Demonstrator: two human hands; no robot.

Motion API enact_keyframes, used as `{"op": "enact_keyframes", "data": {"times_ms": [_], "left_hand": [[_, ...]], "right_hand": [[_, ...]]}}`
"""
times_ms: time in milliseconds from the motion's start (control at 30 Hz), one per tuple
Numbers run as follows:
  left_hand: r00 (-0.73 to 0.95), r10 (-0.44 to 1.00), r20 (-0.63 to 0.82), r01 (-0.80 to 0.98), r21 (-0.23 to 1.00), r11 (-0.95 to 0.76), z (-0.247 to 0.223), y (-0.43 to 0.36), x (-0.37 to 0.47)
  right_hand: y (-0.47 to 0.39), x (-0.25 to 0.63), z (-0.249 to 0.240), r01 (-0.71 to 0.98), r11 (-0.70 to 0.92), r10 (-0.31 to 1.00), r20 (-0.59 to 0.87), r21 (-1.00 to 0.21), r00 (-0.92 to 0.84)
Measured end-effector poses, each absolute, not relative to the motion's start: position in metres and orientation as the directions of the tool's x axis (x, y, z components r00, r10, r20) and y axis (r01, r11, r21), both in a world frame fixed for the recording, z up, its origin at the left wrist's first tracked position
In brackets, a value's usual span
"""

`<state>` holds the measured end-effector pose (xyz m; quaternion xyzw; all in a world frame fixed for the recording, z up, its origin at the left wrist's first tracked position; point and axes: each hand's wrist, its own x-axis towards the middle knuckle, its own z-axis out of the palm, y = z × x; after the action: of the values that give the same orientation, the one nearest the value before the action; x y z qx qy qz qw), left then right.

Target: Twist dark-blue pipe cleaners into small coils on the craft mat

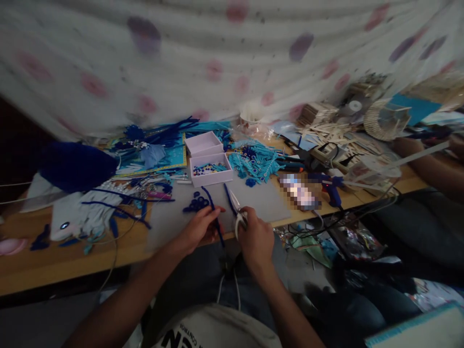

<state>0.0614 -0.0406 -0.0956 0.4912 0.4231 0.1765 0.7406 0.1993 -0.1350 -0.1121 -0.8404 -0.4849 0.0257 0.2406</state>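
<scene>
Between the fingers of my left hand (198, 227) is a dark blue pipe cleaner (208, 195), its ends sticking out above and below the grip. My right hand (256, 237) is wrapped round the white handles of a pair of scissors (235, 200), blades pointing away from me. Beside the blades, a second blue pipe cleaner (226, 191) lies on the grey mat (268, 200). A small pile of coiled blue pieces (196, 203) rests left of my left hand. Behind both hands stands a white box (212, 180) holding beads and light blue bits.
Light blue pieces with eye beads (253, 162) lie right of the box. A phone (299, 192) and a blue glue gun (330, 186) with cables sit further right, near wooden sticks (337, 137). At far right, another person's hand (408, 146) works. Bundled pipe cleaners (170, 130) lie back left.
</scene>
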Motion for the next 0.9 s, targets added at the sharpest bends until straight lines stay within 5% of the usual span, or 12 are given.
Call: {"op": "enact_keyframes", "data": {"times_ms": [167,267,533,900], "left_hand": [[0.585,0.717,-0.379,0.140,0.918,0.371,-0.102,-0.036,0.067],[0.605,0.726,-0.326,0.053,0.927,0.372,-0.104,-0.038,0.070],[0.698,0.652,-0.296,-0.141,0.836,0.530,-0.108,-0.050,0.070],[0.755,0.620,-0.213,-0.242,0.788,0.566,-0.106,-0.052,0.063]], "right_hand": [[-0.151,0.208,-0.108,0.356,-0.238,0.786,0.036,-0.904,0.618],[-0.159,0.211,-0.104,0.008,-0.089,0.819,-0.068,-0.996,0.569],[-0.164,0.220,-0.113,-0.460,-0.141,0.902,-0.306,-0.877,0.305],[-0.177,0.216,-0.105,-0.716,-0.297,0.842,-0.526,-0.632,0.116]]}}
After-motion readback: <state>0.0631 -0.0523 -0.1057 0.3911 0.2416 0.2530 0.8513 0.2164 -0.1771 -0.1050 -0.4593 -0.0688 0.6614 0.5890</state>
